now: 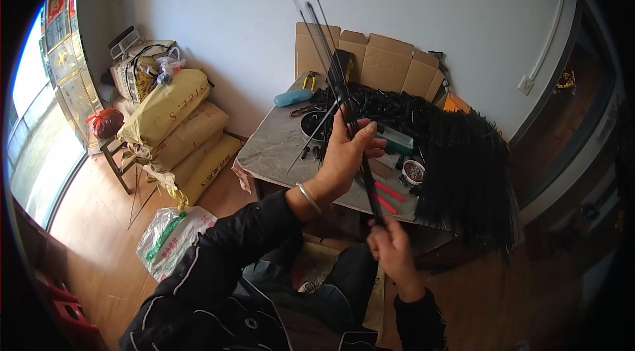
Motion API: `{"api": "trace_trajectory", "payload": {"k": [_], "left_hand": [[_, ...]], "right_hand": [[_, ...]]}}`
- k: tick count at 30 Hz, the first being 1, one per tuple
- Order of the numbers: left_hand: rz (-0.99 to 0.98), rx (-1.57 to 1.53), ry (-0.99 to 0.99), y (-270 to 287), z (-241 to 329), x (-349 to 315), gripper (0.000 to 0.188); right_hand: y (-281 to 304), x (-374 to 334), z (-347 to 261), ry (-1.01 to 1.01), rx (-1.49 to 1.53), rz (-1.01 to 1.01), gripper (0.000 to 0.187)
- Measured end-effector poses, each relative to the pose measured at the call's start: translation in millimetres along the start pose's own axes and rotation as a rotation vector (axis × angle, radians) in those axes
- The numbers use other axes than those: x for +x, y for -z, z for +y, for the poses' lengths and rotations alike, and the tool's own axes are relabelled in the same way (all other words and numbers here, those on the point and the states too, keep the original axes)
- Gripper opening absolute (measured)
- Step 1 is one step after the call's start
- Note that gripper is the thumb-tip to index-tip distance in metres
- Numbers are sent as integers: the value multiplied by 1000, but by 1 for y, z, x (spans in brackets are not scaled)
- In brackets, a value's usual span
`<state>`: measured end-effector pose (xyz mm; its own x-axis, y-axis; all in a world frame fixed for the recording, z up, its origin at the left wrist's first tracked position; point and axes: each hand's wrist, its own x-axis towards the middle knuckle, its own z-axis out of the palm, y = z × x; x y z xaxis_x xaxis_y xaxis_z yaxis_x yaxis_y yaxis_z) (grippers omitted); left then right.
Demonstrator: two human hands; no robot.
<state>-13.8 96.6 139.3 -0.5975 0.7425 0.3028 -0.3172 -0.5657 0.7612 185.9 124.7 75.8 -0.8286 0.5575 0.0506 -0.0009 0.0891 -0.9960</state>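
A bundle of long, thin black rods slants up in front of me, its tips fanned apart at the top. Around its middle, my left hand is closed, with a bracelet on that wrist. Lower down, my right hand grips the bundle's bottom end, slightly blurred. Behind the left hand, a round dark dish is partly hidden. Below and to the right of that hand, red-handled pliers lie on the table. A small round tub of little pieces stands beside them.
Black parts are heaped at the table's back against a cardboard screen. A thick sheaf of black rods overhangs the right edge. A blue bottle and yellow-handled pliers lie back left. Stacked sacks stand left.
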Motion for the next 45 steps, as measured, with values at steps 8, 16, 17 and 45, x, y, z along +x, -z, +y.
{"api": "trace_trajectory", "payload": {"k": [8,16,17,45], "left_hand": [[140,7,-41,-5,4,8,66],[17,-12,240,32,49,45,41],[-69,53,274,43,46,50,39],[-145,-51,370,57,20,16,29]], "right_hand": [[-37,4,18,186,26,-42,17],[-26,-7,57,-7,-32,-341,24],[-18,-1,66,10,-117,-507,26],[145,199,22,93,-1243,596,21]]}}
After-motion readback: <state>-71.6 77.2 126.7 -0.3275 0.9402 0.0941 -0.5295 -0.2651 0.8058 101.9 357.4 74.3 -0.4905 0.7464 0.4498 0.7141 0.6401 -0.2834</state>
